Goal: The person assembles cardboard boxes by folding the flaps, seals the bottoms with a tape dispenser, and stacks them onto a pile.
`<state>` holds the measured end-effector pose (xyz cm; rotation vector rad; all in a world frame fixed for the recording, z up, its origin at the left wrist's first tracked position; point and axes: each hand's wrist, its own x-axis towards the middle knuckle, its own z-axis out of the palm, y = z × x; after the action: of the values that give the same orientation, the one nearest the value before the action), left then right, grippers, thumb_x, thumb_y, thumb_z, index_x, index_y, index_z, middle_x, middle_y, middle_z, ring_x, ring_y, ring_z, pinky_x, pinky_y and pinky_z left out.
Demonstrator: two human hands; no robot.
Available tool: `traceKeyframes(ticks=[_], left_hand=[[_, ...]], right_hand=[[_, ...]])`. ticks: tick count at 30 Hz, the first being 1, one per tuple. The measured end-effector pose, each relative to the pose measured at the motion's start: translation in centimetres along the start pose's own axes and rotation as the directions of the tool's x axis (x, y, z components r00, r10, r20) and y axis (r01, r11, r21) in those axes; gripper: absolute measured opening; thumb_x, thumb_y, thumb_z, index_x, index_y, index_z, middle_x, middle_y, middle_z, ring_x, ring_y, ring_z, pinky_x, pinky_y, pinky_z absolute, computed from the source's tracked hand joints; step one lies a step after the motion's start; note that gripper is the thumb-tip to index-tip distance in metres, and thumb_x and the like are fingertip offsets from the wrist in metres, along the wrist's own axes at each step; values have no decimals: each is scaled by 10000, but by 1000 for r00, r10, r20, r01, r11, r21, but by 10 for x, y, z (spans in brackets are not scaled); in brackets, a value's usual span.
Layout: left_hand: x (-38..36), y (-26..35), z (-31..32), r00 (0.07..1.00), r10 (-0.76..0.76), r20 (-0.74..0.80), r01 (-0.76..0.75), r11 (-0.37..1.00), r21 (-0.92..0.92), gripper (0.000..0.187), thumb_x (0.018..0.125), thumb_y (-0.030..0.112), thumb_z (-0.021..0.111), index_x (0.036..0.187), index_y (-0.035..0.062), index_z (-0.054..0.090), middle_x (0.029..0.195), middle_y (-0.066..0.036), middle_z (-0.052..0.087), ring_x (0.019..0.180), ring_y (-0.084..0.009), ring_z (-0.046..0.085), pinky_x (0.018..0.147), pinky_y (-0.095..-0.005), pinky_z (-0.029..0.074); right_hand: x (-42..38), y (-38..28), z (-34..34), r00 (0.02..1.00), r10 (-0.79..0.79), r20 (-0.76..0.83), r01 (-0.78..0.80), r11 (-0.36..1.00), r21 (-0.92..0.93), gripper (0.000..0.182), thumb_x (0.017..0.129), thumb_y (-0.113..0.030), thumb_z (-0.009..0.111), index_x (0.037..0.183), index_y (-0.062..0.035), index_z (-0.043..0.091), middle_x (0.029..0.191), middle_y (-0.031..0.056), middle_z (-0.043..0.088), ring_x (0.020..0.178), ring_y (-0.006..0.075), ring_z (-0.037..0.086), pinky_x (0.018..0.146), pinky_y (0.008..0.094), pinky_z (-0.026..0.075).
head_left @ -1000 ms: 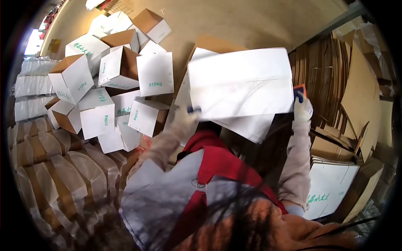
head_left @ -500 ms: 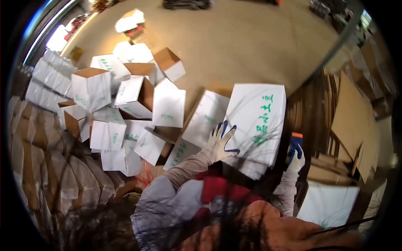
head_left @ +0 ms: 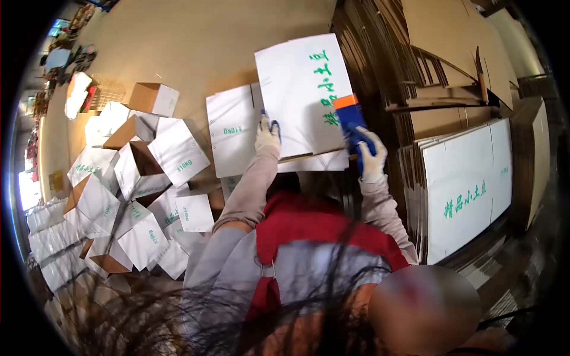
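A white carton (head_left: 297,89) with green lettering lies in front of me, its near end toward my body. My left hand (head_left: 268,137), in a white glove with blue fingertips, rests at the carton's left edge near the close corner, fingers apart. My right hand (head_left: 371,153), gloved the same way, is closed around a blue tool with an orange end (head_left: 348,111) at the carton's right near corner. The tool's exact kind does not show. Below the carton's near edge a white flap (head_left: 320,162) shows. Another white carton (head_left: 233,130) lies directly to the left.
Several white cartons with brown insides (head_left: 142,172) are heaped on the left. At the right stand flat brown cardboard sheets (head_left: 380,65) and a stack of folded white cartons (head_left: 469,190). A wire basket (head_left: 108,92) sits on the floor (head_left: 196,35) beyond the heap.
My view has turned to the right. My left hand has gone from lying spread on the carton's top to its left edge. The blue tool has come over the carton's near right corner.
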<state>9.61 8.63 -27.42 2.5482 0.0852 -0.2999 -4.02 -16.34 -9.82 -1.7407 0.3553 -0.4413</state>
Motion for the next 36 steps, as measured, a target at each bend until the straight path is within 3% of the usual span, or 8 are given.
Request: traceKeyframes(ticks=[3,5,8,9,15,25,28,36], left_hand=[[-8,-42,3,988,-150,20,151,968,-199,482,917,424,409,1283,116,473,1123,-193,593,1011,-329,584,841,-354,477],[-20,-62,-16,712,-364,600,620,727,-295,375,933,344,424,1154,56,522,1028,-198,608,958,-254,607,741,-371,519],[-6,-111,3,931,205,301,91,669,-738,345,939,319,441,1146,58,529,1029,-188,606,950,-230,610,744,-363,526],[5,-88,-8,916,56,396,378,202,-903,380,947,324,439,1183,37,517,1058,-175,604,990,-226,600,774,-342,520],[2,49,-54,923,-127,364,354,654,-669,358,792,235,701,1032,-20,627,962,-54,640,872,-114,560,782,-250,447],[-25,-120,1,927,-90,363,351,-129,-928,558,897,457,496,1269,47,434,1181,-145,542,992,-299,586,880,-434,485],[-39,-132,5,631,694,348,749,-429,-505,590,891,482,478,1312,75,402,1249,-130,511,977,-324,579,899,-442,455],[-69,-230,89,816,-237,527,457,-294,-840,545,903,498,401,1249,81,459,1239,-123,516,1062,-326,522,897,-459,437]], right_hand=[[4,-11,-41,996,-24,-90,21,999,-32,337,803,59,448,1110,61,587,1128,134,612,1028,196,574,934,294,416],[13,-7,-50,992,-73,-100,47,970,-236,358,750,78,475,1074,21,615,1053,128,633,960,218,594,889,307,439],[31,16,-42,976,-32,-217,-40,947,-318,321,779,32,507,1075,-6,623,1038,136,637,940,245,604,881,311,448],[38,31,-40,961,-62,-271,-57,910,-410,306,787,16,521,1072,-14,627,1034,137,637,936,252,605,881,313,451],[56,47,-27,945,74,-319,-112,988,-102,293,833,23,477,1095,32,608,1100,105,623,1003,178,576,920,282,427],[42,-10,-36,984,26,-176,-27,1000,-9,341,823,65,430,1132,66,573,1139,124,608,1038,184,565,954,287,401],[37,-14,-23,998,-9,-69,9,1000,5,342,816,46,431,1124,64,578,1138,131,608,1037,193,566,955,295,402],[12,-27,12,974,-37,222,43,999,-24,373,729,55,446,1066,58,604,1088,150,621,1019,219,572,935,306,409]])
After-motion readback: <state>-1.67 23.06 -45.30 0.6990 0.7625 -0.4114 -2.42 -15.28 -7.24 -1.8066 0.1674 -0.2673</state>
